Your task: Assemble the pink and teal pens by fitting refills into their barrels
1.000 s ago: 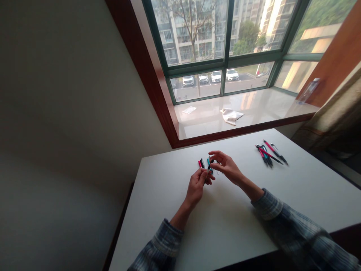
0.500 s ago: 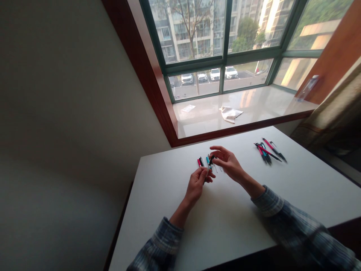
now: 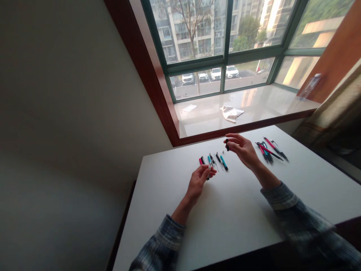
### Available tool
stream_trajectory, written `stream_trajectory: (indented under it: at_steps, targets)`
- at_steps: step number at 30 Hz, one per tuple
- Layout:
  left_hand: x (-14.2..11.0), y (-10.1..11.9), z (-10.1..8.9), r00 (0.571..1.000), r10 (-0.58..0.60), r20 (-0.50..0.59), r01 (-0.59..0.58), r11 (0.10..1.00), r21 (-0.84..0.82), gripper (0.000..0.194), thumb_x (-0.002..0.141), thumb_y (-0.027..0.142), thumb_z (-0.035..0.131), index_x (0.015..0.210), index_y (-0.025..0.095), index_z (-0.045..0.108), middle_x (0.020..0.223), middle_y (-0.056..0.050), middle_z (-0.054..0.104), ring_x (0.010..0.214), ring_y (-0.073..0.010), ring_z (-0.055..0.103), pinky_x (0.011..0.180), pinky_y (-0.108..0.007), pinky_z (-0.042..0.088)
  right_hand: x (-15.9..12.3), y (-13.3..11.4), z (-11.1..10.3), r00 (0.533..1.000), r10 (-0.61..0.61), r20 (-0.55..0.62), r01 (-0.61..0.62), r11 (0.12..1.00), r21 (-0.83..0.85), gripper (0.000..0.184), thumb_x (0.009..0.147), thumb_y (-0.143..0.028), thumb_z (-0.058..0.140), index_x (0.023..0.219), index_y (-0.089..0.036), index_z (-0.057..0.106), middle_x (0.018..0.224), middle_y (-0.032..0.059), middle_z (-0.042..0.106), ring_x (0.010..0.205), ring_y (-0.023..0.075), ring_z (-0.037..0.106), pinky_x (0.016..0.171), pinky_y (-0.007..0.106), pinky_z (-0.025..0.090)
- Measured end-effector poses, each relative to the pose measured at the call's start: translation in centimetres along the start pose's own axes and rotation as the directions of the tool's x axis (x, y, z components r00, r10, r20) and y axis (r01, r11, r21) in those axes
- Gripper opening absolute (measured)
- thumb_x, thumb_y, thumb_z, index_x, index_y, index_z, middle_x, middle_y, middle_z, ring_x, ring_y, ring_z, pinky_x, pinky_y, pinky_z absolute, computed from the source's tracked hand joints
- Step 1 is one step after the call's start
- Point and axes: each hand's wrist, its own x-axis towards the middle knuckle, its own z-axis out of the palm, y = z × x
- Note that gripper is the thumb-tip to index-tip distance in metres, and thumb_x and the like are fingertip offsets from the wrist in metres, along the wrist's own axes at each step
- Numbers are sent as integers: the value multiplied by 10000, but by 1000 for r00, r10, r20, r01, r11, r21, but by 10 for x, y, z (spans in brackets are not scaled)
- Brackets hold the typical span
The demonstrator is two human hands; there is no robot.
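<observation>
A small black pen part, up in the air above the counter, pinched between the tips of the right fingers and thumb, touching nothing else. Those fingers curved and drawn close together around the piece. Lower and to the left, a slim pen piece gripped in the curled left fingers, its dark end showing beneath them, most of its length hidden by the hand.

Just beyond both hands, a row of pen parts side by side on the white counter: a pink barrel at the left end, black and teal pieces and thin clear tubes in the middle, a teal barrel at the right end. Well to the right, a loose heap of whole pens in pink, teal and black, crossing one another near the counter's far edge. Plaid sleeves on both forearms.

Past the counter, a polished pale windowsill with a crumpled white cloth, a sheet of paper and, at the far right, a clear plastic bottle. Above it, a green-framed window, with white parked cars and apartment blocks outside. At the right edge, a patterned curtain.
</observation>
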Motion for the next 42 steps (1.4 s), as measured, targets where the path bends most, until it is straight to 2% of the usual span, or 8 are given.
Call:
stream_trajectory:
  at_steps: [4,10,17,22,27,32,38,42]
  targets:
    - [1,-2,-1,1000,-6,-22,5,998,-55,378,866,500,761,1002,152,700,1007,-106,733,906,-201,669,903,-357,497,3,33,-33,1000,-7,-23,-8,806,-592,228,865,-270,690,1071,-194,753,1074,81,766,785,202,741,736,357,618]
    - [1,0,-1,999,-13,-36,11,999,-47,358,878,495,750,1008,164,711,987,-88,723,909,-189,659,908,-345,495,1,56,-40,995,5,99,75,611,-788,193,880,-199,649,1036,-195,761,1034,79,770,733,178,726,751,328,593]
    - [1,1,-1,998,-20,-52,19,999,-29,348,895,490,731,997,158,705,967,-83,714,876,-172,646,885,-329,494,0,47,-60,925,137,354,146,733,-664,411,837,-251,711,1247,-256,725,1248,76,711,883,192,714,822,346,622]
    - [0,0,-1,998,-22,-58,20,999,-40,359,879,500,745,1000,164,707,956,-80,720,878,-177,651,887,-334,497,3,53,-65,932,173,318,85,750,-656,433,840,-260,699,1272,-248,713,932,48,753,821,202,709,825,380,626]
    - [1,0,-1,998,-22,-63,20,999,-29,356,885,502,738,1004,167,710,964,-83,725,884,-177,654,890,-334,499,2,55,-52,941,105,322,122,783,-610,647,831,-321,707,1460,-304,555,1227,62,730,914,203,678,809,365,620]
    - [1,-1,-1,998,-21,-58,20,1000,-24,371,880,512,739,1008,164,711,962,-87,726,887,-182,656,896,-341,502,0,54,-46,945,104,310,120,770,-626,881,814,-291,706,1607,-345,324,1266,53,731,954,223,655,792,366,595]
    - [1,1,-1,997,-28,-68,27,999,-18,396,864,520,753,1006,153,705,964,-96,722,869,-185,656,872,-334,508,1,50,-47,950,95,298,113,785,-609,818,810,-333,738,1563,-345,418,1287,55,728,960,222,659,800,383,591]
    - [0,4,1,998,-14,-69,14,1000,0,381,869,519,745,983,160,688,961,-86,720,849,-177,662,871,-333,515,-6,38,-25,980,1,198,98,866,-491,470,847,-459,753,1261,-239,714,1061,80,788,868,214,702,771,368,590]
